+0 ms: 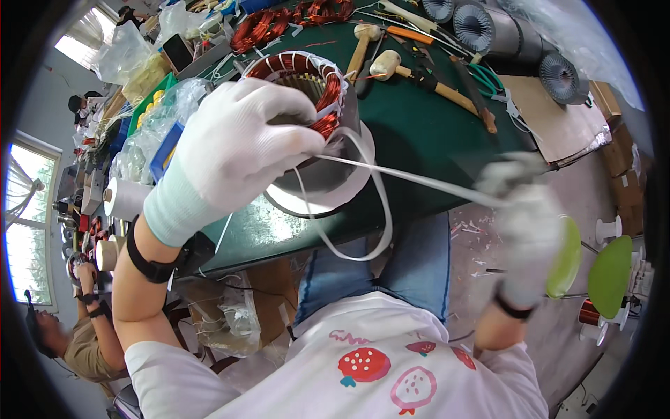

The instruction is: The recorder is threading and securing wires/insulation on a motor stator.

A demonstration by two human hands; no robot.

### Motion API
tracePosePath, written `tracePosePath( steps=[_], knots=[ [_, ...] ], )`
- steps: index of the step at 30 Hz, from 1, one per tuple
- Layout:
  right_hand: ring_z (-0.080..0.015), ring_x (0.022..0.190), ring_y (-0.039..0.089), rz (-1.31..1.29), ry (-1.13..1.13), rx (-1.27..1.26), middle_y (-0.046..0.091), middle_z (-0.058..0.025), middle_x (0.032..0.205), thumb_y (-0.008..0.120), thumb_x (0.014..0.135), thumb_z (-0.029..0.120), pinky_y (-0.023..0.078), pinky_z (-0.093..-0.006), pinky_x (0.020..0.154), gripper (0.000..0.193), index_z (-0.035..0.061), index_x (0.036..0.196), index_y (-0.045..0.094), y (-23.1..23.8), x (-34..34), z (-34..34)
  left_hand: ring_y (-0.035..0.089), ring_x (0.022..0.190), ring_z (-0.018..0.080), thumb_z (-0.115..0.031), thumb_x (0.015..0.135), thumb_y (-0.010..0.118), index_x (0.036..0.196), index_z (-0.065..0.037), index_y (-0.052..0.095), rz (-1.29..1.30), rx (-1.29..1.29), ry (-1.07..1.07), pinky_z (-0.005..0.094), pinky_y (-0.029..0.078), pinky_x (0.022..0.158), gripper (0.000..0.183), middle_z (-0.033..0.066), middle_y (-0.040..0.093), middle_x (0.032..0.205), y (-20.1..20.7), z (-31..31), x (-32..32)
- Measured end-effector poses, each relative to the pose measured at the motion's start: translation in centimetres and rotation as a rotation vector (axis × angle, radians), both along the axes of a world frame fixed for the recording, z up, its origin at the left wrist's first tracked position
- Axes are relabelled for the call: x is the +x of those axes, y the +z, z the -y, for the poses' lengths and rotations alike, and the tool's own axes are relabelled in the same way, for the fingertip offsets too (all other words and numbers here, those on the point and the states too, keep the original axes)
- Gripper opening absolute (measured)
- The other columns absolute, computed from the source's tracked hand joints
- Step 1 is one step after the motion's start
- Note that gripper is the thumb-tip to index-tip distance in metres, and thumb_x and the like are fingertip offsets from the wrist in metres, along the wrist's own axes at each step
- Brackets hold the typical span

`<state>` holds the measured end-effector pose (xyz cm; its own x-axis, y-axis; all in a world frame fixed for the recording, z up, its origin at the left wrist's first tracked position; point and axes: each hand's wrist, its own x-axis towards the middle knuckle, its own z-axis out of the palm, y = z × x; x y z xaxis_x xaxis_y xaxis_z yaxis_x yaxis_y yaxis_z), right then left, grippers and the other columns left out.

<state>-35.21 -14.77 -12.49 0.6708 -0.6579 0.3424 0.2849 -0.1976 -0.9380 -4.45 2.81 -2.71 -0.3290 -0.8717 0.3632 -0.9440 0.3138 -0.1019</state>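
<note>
A motor stator [351, 119] with red-brown copper windings [331, 119] stands on the green table [426, 140]. White lacing is wrapped around its coil rim. My left hand [237, 133], in a white knit glove, is at the near side of the windings, thumb and fingers pinched on a white lacing tape [419, 180]. From there the tape runs taut to my gloved right hand [527, 223], which is out to the right past the table edge and smeared by motion. A slack loop of tape hangs below my left hand. Under the stator lies a round white base [352, 195].
Two mallets [364, 49] [447, 91] lie beyond the stator, near other hand tools. Bundled copper coils [258, 29] sit at the back, metal stator cores [474, 28] at the back right. Plastic bags and a phone [178, 52] crowd the left. Another person [91, 342] works at far left.
</note>
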Motion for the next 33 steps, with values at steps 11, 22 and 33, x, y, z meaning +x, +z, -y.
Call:
tracePosePath(
  steps=[11,22,33],
  knots=[
    [0.0008,0.059,0.043,-0.138,0.118,0.210,0.069,-0.0043,0.093,0.059,0.107,0.020,0.034,-0.0164,0.052,0.026,-0.0021,0.114,0.069,0.0,7.8,-4.2,0.063,0.078,0.0199,-0.025,0.066,0.072,0.102,-0.011,0.074,-0.330,-0.109,-0.301,0.0317,0.053,0.061,0.039,0.0032,0.061,0.092,-6.8,-1.9,-9.5],
    [-0.0178,0.060,0.053,0.545,0.820,0.855,0.061,-0.0204,0.085,0.058,0.107,0.029,0.044,-0.0280,0.051,0.027,0.0044,0.096,0.052,2.5,13.9,-6.5,0.066,0.085,0.0287,-0.012,0.073,0.081,0.103,-0.008,0.072,-0.289,-0.477,0.200,0.0418,0.050,0.082,0.031,0.0065,0.072,0.094,-7.2,-0.3,-1.0],
    [-0.0171,0.071,0.055,0.240,0.306,0.004,0.057,-0.0082,0.085,0.067,0.100,0.013,0.047,-0.0296,0.067,0.014,0.0020,0.093,0.064,-5.8,14.5,-9.3,0.061,0.082,0.0308,-0.015,0.071,0.083,0.097,-0.005,0.069,-0.293,-0.223,0.362,0.0423,0.046,0.081,0.030,0.0089,0.065,0.084,-5.4,0.0,-1.3]
  ],
)
